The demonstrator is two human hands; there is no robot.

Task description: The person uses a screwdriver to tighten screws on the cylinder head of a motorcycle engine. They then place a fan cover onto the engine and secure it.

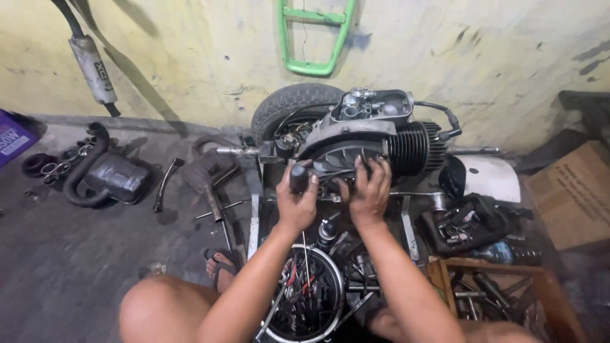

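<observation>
I see both forearms reaching forward and up from the knees to a scooter engine (356,136) that stands on a metal stand on the floor, its finned cylinder (416,147) pointing right and a rear tyre (286,105) behind it against the yellow wall. My left hand (297,202) is curled shut around a dark tool handle (298,178), wrist bent back, the handle end pointing up just before the engine case. My right hand (370,190) lies with fingers spread and pressed flat on the lower front of the case, gripping nothing that I can make out. Below the wrists sits a round tub of tools (308,295), a wooden box of parts (489,292) to the right, and a black exhaust muffler (108,174) lies well apart on the left.
</observation>
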